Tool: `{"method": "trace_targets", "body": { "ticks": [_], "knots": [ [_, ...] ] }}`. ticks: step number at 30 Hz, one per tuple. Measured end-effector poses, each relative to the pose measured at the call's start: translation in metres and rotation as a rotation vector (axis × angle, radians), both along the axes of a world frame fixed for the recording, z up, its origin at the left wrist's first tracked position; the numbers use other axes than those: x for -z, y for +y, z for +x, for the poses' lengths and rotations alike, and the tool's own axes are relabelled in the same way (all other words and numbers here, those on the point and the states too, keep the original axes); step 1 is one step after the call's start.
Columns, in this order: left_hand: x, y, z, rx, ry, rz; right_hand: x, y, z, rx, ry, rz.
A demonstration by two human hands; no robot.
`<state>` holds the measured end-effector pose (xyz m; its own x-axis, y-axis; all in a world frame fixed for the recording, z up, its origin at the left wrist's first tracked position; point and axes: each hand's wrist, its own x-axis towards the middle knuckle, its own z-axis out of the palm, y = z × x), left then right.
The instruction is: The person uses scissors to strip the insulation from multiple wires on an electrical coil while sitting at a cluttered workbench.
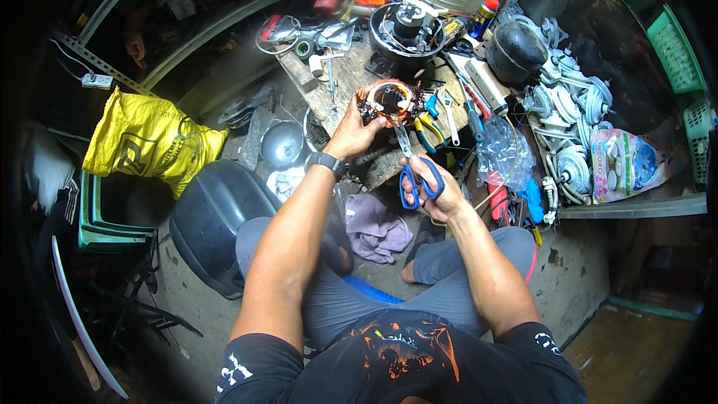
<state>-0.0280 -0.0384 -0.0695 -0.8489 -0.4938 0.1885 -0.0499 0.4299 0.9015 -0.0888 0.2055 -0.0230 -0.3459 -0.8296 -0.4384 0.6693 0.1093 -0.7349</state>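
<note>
On the wooden bench [351, 78], at twelve o'clock, sits the copper-wound stator [390, 102], gripped by the left hand [351, 135]. The right hand [437, 188], closed on blue scissors [410, 168], seems mid-trim; next, blades must reach the windings precisely.

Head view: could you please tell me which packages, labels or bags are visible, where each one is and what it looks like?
Yellow plastic sack with black print: far left, slumped on stacked green chairs.
Spray can with red cap and yellow-blue label: upright at the back of the wooden bench.
Clear plastic bag: crumpled, right of the right hand.
Printed white-pink plastic packet: right shelf, lying flat.
</note>
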Motion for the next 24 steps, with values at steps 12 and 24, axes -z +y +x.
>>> {"method": "trace_targets", "body": {
  "ticks": [12, 24],
  "knots": [
    [-0.021, 0.009, 0.001, -0.04, -0.124, 0.082, -0.001, 0.001, 0.009, 0.074, -0.059, -0.022],
    [-0.001, -0.001, -0.001, -0.017, -0.095, 0.009, 0.025, -0.018, 0.011, 0.075, 0.373, 0.087]
  ]
}}
